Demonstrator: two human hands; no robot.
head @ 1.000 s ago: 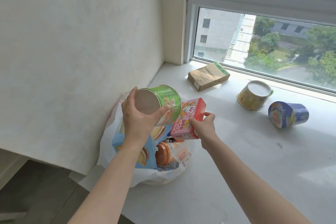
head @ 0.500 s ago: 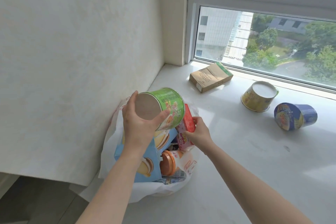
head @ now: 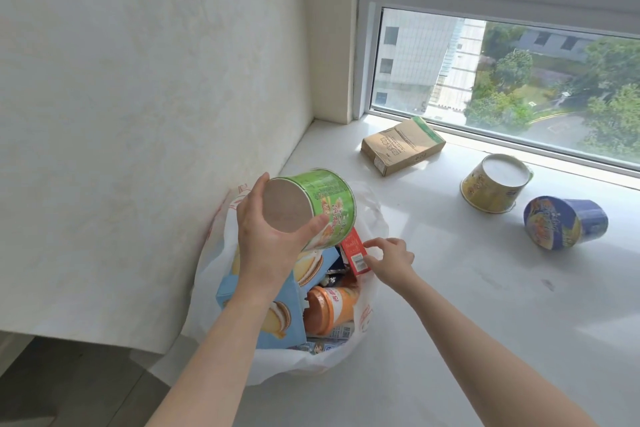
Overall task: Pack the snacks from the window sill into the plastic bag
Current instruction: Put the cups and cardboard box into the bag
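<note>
A white plastic bag sits open on the sill against the left wall, with a blue biscuit box, an orange bottle and other packets inside. My left hand holds a green snack cup tilted above the bag. A red and pink box stands on end inside the bag's right side. My right hand rests its fingertips against that box, fingers spread. On the sill lie a brown carton, a yellow cup and a blue cup.
The white sill stretches to the right and toward me. The wall closes the left side. The window frame runs behind the snacks. Below the sill's near-left edge the grey floor shows.
My right hand lowered the red and pink box from beside the green cup into the bag and loosened its hold. My left hand kept the green cup above the bag.
</note>
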